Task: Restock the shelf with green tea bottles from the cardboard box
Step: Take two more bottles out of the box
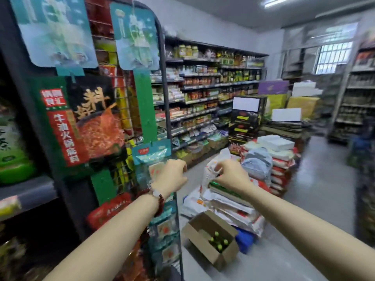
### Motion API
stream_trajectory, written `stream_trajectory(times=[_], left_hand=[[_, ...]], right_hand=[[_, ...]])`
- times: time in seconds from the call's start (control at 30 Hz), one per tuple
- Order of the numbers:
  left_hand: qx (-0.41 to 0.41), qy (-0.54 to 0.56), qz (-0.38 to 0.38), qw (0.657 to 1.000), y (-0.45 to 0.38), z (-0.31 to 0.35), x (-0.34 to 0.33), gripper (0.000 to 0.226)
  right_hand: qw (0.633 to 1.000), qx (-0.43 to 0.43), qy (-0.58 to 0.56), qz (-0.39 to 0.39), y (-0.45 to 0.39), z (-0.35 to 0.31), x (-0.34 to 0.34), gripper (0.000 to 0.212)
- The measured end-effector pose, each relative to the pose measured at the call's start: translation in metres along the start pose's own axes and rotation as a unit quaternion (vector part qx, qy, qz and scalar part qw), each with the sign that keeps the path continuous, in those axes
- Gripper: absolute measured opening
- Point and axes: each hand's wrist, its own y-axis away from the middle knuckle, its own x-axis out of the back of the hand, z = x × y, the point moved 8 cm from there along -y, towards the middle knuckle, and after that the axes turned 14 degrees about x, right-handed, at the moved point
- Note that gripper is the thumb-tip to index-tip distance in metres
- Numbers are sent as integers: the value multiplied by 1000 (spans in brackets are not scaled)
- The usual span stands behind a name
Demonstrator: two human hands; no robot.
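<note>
Both hands (pixel 200 175) raised, empty, cardboard box (pixel 211 240) of bottles (pixel 219 241) well below.

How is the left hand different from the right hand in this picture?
The left hand wears a dark red bead bracelet at the wrist; the right hand has a bare wrist. The left hand is in front of the hanging snack packets; the right is in front of the stacked sacks. Both are raised, loosely curled, holding no bottle.

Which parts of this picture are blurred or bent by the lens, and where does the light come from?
Head view: the hanging teal packets at upper left are smeared by motion; the wide lens bows the dark wire rack; a ceiling tube lamp and barred window give light; the open brown cardboard box stays fairly sharp.
</note>
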Motion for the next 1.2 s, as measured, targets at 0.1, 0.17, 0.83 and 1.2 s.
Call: stream_trajectory(times=[0.1, 0.17, 0.83, 1.2], left_hand=[[-22, -6, -25, 999, -21, 30, -39, 20], [-28, -5, -37, 999, -37, 46, -64, 15], [61, 50, -133, 988, -305, 80, -272, 4], [264, 145, -145, 942, -393, 39, -445, 28]], right_hand=[[999, -33, 9, -2, 3, 47, 2, 27], [999, -51, 10, -6, 0, 76, -1, 28], [989, -63, -20, -133, -203, 300, -122, 26], [958, 33, -64, -278, -301, 452, -257, 38]])
